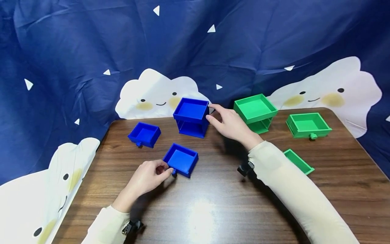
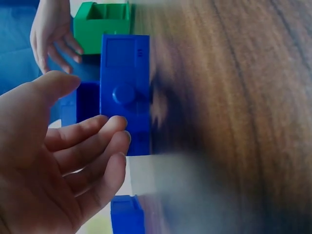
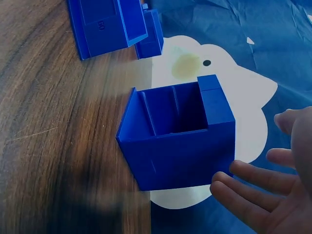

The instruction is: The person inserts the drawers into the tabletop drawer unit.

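My left hand (image 1: 149, 178) is at the knob end of a blue drawer (image 1: 182, 160) on the table. In the left wrist view, thumb and fingers stand apart near the drawer's round knob (image 2: 124, 94), without closing round it. My right hand (image 1: 230, 123) is beside the upper right edge of a blue two-level cabinet (image 1: 192, 130), whose lower bay is hollow. Its fingers are spread and loosely bent. From the right wrist, the fingertips are close to the blue cabinet's side (image 3: 180, 161); whether they touch it I cannot tell.
Another blue drawer (image 1: 145, 134) sits left of the cabinet. To the right stand a green cabinet (image 1: 256, 106) and a green drawer with a knob (image 1: 309, 125). A second green drawer (image 1: 297, 162) is partly behind the right sleeve. A dark blue cloud-patterned cloth (image 1: 195, 44) hangs behind the wooden table (image 1: 231, 210).
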`<act>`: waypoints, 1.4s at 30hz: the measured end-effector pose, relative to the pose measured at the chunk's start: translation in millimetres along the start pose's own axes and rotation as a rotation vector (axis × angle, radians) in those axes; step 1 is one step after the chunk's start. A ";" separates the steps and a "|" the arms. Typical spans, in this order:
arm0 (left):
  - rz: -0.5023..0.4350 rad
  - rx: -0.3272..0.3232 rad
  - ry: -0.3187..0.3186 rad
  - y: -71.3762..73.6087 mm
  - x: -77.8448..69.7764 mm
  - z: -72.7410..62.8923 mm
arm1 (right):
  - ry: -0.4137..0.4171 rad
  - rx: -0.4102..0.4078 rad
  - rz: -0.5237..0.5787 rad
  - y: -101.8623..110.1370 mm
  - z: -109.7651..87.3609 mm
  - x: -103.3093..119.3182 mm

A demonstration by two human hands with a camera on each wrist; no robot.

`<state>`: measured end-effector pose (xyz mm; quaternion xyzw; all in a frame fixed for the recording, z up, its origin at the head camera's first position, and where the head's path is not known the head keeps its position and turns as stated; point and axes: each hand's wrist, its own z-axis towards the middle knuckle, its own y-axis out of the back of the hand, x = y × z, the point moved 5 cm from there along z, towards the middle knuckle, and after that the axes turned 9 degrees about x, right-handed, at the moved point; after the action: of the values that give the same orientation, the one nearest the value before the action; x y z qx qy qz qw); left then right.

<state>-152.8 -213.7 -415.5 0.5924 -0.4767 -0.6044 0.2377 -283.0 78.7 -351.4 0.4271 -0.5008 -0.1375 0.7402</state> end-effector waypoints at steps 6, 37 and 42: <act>-0.061 0.052 0.027 -7.6 2.9 2.1 | -0.011 0.008 0.008 -4.8 10.2 -4.4; -0.357 0.181 0.097 -31.9 7.8 11.4 | -0.087 -0.029 0.106 -23.8 36.5 -31.4; -0.376 0.173 0.109 -33.5 7.6 11.5 | -0.102 -0.023 0.132 -24.0 37.0 -32.5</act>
<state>-155.7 -202.3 -449.8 0.7210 -0.3944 -0.5619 0.0946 -324.4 66.5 -385.3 0.3770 -0.5634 -0.1156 0.7261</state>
